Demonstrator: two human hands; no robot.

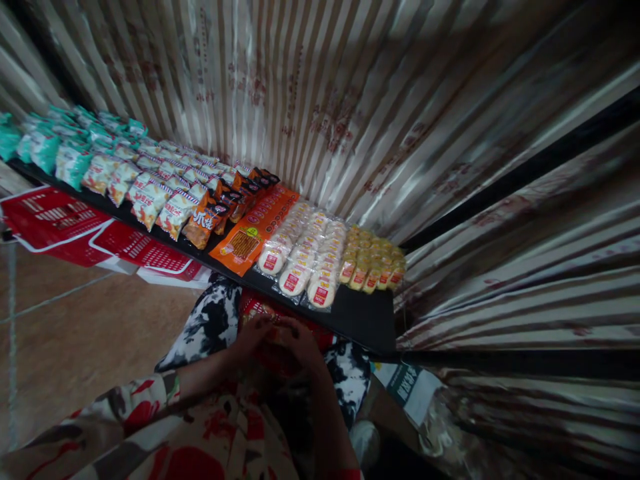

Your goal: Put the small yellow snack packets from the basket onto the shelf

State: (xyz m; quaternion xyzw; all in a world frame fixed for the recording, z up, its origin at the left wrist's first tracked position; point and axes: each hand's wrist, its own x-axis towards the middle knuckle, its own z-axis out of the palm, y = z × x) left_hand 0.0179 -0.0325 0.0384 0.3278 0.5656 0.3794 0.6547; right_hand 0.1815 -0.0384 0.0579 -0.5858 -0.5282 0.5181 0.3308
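Both my grips, left hand (pixel 253 335) and right hand (pixel 300 340), are clenched on a red packet (pixel 270 333) (partly hidden) held in my lap, near the shelf (pixel 365 320) edge, below the rice crackers (pixel 305 257).

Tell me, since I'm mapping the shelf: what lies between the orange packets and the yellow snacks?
Head view: rows of clear-wrapped round white cakes lie between the orange packets and yellow snacks.

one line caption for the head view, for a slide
Both hands, left hand and right hand, hold a red packet below a black shelf lined with snack packs.
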